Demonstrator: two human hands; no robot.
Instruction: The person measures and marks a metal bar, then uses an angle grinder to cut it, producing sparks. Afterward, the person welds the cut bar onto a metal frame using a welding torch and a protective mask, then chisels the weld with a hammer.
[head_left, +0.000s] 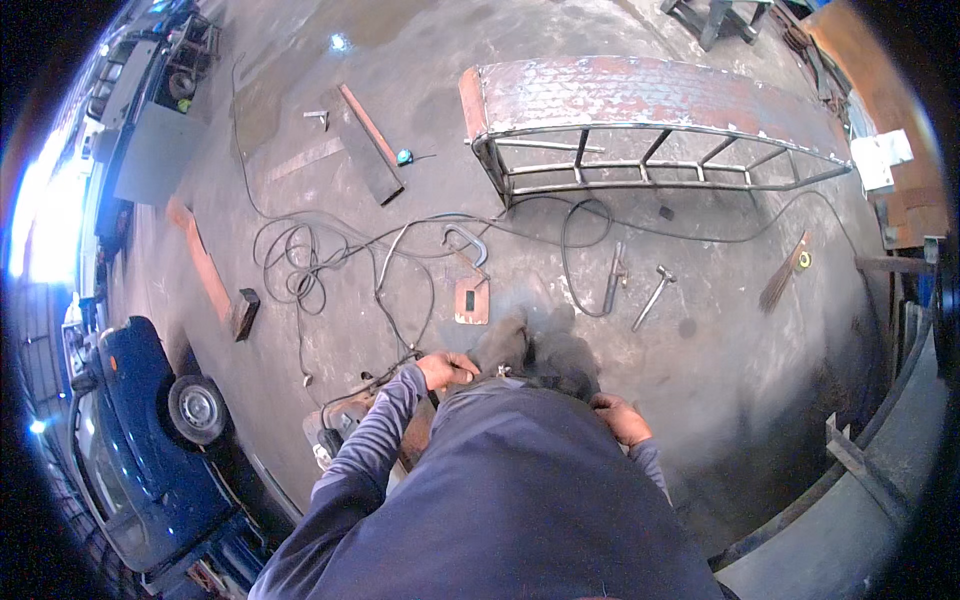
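Both my hands are at my waist, one on each side of my dark shirt (540,470). My left hand (447,370) is closed with its fingers curled in against the clothing; what they grip, if anything, is hidden. On the other side, my right hand (622,420) is also closed, its fingertips tucked behind the cloth at my hip. In front of my feet lie a C-clamp (470,243) and a flat rusty plate with a rectangular hole (473,302). A hammer (655,298) and an electrode holder (613,278) rest on the floor to the right of them.
A long metal frame with a weathered panel (650,95) stands ahead. Cables (300,255) loop across the floor on the left. Steel bars (368,145), a blue tape measure (404,157) and a brush (787,272) lie about. A blue vehicle (150,420) is at the left, a metal-edged bench (850,530) at the right.
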